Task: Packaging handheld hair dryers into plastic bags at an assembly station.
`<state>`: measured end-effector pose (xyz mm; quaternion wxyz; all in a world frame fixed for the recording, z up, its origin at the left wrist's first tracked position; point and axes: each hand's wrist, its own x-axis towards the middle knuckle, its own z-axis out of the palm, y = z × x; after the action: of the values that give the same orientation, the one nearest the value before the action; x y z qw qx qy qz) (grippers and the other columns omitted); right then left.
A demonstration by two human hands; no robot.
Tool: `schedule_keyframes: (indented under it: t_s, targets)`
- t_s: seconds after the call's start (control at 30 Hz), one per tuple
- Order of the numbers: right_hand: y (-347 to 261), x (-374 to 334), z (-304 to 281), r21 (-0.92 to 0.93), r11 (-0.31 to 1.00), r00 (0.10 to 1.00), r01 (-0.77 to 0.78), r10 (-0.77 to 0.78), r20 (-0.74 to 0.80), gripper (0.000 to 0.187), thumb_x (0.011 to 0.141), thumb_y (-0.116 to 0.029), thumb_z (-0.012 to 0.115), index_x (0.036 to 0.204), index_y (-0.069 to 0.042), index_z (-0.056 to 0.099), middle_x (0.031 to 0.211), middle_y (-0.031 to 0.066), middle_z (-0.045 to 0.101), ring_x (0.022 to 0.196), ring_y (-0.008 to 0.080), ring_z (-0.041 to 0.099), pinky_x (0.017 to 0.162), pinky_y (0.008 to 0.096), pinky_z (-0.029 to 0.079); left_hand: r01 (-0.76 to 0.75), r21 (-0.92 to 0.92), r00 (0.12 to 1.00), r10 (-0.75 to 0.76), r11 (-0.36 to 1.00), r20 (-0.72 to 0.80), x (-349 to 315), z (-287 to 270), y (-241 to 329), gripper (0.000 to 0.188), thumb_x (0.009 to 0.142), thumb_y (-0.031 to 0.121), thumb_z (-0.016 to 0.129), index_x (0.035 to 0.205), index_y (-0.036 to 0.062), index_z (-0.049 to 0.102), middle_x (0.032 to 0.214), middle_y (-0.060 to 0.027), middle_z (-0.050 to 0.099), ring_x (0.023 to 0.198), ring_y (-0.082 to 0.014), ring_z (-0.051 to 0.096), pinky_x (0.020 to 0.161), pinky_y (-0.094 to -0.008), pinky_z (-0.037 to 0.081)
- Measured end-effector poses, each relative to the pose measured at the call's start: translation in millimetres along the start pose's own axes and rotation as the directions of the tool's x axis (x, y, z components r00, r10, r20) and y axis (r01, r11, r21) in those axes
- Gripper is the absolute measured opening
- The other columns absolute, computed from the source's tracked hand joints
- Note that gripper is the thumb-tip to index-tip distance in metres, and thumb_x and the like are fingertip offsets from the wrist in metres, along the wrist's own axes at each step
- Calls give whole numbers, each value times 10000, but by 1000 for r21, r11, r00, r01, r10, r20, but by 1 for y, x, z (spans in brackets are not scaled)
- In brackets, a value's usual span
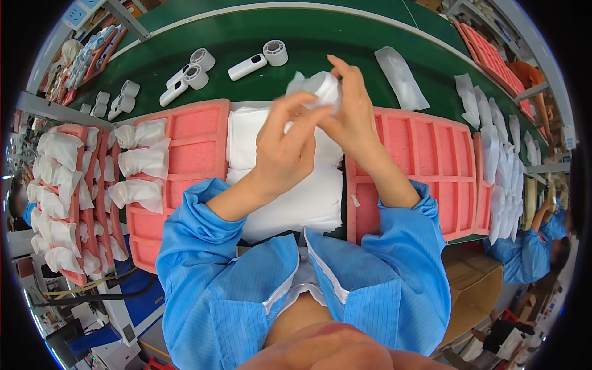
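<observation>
left hand (285, 147) and right hand (353, 117) hold a white wrapped piece (324, 87).

Around the sheet stack (308, 200), one tray (196, 123) is placed at nine o'clock, another tray (425, 151) at three; devices (248, 67) are laid at eleven.

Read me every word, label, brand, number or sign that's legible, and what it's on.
No text is readable here.
Held white piece: blurred, nothing legible.
White devices on the green surface: no readable marks.
Pink trays and white sheets: none readable.
Blue-and-white panel, upper left: too small to read.
</observation>
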<state>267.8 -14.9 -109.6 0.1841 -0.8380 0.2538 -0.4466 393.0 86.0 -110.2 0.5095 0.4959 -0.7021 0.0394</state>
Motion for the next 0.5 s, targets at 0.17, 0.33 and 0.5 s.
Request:
schedule_keyframes:
  t_s: [0.17, 0.33, 0.5]
  targets:
    - [-4, -9, 10, 390, 898, 976, -201, 151, 156, 760, 669, -95, 781, 1323, -20, 401, 1126, 166, 503, 1024, 315, 567, 795, 345, 512, 164, 76, 986, -162, 984, -26, 13, 2, -15, 578, 644, -27, 751, 1193, 53, 588, 1159, -132, 549, 928, -260, 595, 764, -342, 501]
    - [1, -5, 10, 655, 748, 994, -105, 53, 99, 638, 724, -112, 755, 1287, -33, 467, 1185, 143, 514, 1109, 227, 541, 874, 330, 477, 355, -346, 934, -340, 868, 106, 22, -35, -35, 555, 749, -3, 731, 1258, 68, 523, 1277, -123, 511, 1124, -211, 552, 868, -313, 482]
    - [12, -6, 14, 323, 938, 949, -125, 18, 313, 507, 708, -108, 759, 1156, -15, 539, 1010, 150, 597, 975, 280, 626, 768, 349, 517, 314, -708, 947, -265, 632, 182, 21, -45, -42, 490, 754, 57, 768, 1192, 79, 549, 1297, -101, 500, 1155, -201, 524, 936, -312, 425]
